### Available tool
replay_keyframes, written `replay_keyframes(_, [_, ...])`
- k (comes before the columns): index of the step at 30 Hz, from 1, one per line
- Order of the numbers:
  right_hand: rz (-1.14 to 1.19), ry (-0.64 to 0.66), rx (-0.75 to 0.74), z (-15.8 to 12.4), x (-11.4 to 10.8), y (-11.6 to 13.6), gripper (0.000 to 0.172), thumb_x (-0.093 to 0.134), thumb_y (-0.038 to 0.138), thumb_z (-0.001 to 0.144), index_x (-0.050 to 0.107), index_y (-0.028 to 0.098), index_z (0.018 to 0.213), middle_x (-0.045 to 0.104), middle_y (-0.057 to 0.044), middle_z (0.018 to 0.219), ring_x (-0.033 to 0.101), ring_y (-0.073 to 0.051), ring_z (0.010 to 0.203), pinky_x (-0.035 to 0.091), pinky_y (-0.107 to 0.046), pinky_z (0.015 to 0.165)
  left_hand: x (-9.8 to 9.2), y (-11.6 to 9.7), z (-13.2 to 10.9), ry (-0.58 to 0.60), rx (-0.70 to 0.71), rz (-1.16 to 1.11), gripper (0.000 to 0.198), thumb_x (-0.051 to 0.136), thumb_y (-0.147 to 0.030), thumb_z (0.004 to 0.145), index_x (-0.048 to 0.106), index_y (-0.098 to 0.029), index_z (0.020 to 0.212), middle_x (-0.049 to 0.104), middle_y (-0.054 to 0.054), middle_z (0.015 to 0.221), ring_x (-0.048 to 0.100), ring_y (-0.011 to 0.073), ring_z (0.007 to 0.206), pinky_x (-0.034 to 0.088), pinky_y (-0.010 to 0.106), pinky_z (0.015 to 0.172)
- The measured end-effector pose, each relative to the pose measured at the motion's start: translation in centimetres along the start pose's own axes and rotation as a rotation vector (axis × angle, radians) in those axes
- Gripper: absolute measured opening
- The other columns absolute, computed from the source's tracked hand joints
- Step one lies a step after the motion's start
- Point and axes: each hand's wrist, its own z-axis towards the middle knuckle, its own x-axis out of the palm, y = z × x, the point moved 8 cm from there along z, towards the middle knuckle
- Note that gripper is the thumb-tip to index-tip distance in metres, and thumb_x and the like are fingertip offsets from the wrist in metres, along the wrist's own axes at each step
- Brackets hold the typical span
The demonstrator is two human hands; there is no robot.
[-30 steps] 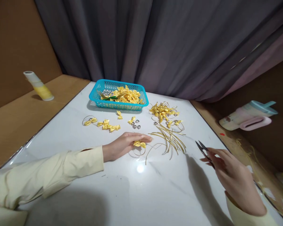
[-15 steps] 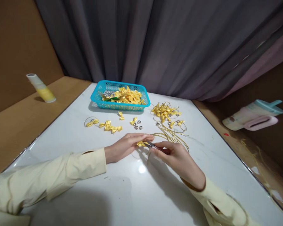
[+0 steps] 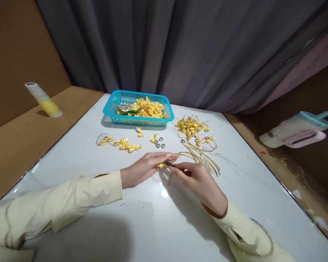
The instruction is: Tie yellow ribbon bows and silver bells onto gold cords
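Observation:
My left hand (image 3: 145, 169) is closed on a yellow ribbon bow (image 3: 161, 165), most of which its fingers hide. Thin gold wire (image 3: 169, 178) hangs below the bow, close above the white table (image 3: 142, 222). My right hand (image 3: 198, 182) grips a slim dark metal tool (image 3: 168, 163), and the tool's tip reaches the bow under my left fingers. The tool's exact kind is hidden by the fingers. Just beyond the hands lie small silver heart-shaped pieces (image 3: 157, 145) and a loose yellow bow (image 3: 154, 138). Loose lengths of gold wire (image 3: 205, 160) spread beside my right hand.
A blue basket (image 3: 138, 122) holds yellow bows, silver pieces and a wire bundle at the back. Several bows (image 3: 125, 144) lie left, and a pile of bows with wire loops (image 3: 191, 126) right. A ribbon roll (image 3: 49, 105) and a tumbler (image 3: 287, 131) stand on the sides.
My right hand has moved slightly left and up, bringing the dark tool further in under my left fingers. More of the bow is covered. The view has shifted slightly.

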Motion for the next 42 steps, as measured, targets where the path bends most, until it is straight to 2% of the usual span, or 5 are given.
replay_keyframes(5, [-0.034, -0.02, -0.015, 0.0, 0.2, 0.1, 0.033, 0.051, 0.034, 0.083, 0.072, 0.012, 0.072, 0.057, -0.001, 0.051, 0.037, -0.008, 0.045, 0.029, -0.022, 0.047, -0.1, 0.2, -0.1, 0.011, -0.014, 0.042, 0.024, 0.057, -0.034, 0.086, 0.068, -0.021, 0.102, 0.057, 0.006, 0.126, 0.041, 0.0206, 0.125, 0.029, 0.032, 0.102])
replay_keyframes(13, [-0.12, -0.094, -0.104, -0.2, 0.3, 0.8, 0.026, 0.051, 0.027, 0.084, 0.072, 0.012, 0.076, 0.062, -0.002, 0.055, 0.043, -0.009, 0.047, 0.031, -0.021, 0.049, -0.4, 0.4, 0.0, 0.023, 0.019, 0.053, 0.024, 0.059, -0.037, 0.084, 0.069, -0.022, 0.1, 0.057, 0.005, 0.126, 0.04, 0.0222, 0.125, 0.028, 0.034, 0.103])
replay_keyframes(19, [-0.152, -0.136, -0.155, -0.4, 0.5, 1.1, 0.029, 0.049, 0.025, 0.085, 0.067, 0.012, 0.066, 0.056, -0.001, 0.052, 0.039, -0.008, 0.046, 0.03, -0.02, 0.048, -0.5, 0.7, 0.1, 0.007, -0.014, 0.067, 0.023, 0.058, -0.037, 0.084, 0.069, -0.024, 0.099, 0.057, 0.004, 0.126, 0.039, 0.022, 0.126, 0.026, 0.035, 0.104])
replay_keyframes(34, [-0.206, -0.245, -0.318, -1.1, 0.6, 1.6, 0.024, 0.046, 0.018, 0.087, 0.063, 0.012, 0.072, 0.058, -0.002, 0.057, 0.045, -0.009, 0.047, 0.032, -0.02, 0.049, -0.4, 0.6, 0.1, 0.005, -0.009, 0.005, 0.023, 0.058, -0.036, 0.085, 0.069, -0.019, 0.096, 0.065, 0.006, 0.107, 0.056, 0.0159, 0.099, 0.036, 0.03, 0.092])
replay_keyframes(42, [-0.258, -0.213, -0.267, -0.9, 0.2, 1.3, 0.025, 0.049, 0.022, 0.086, 0.062, 0.014, 0.065, 0.056, 0.0, 0.054, 0.043, -0.009, 0.046, 0.031, -0.021, 0.048, -0.7, 0.5, 0.4, -0.01, 0.018, -0.064, 0.026, 0.058, -0.036, 0.085, 0.068, -0.015, 0.097, 0.064, 0.008, 0.1, 0.055, 0.0159, 0.093, 0.038, 0.03, 0.089])
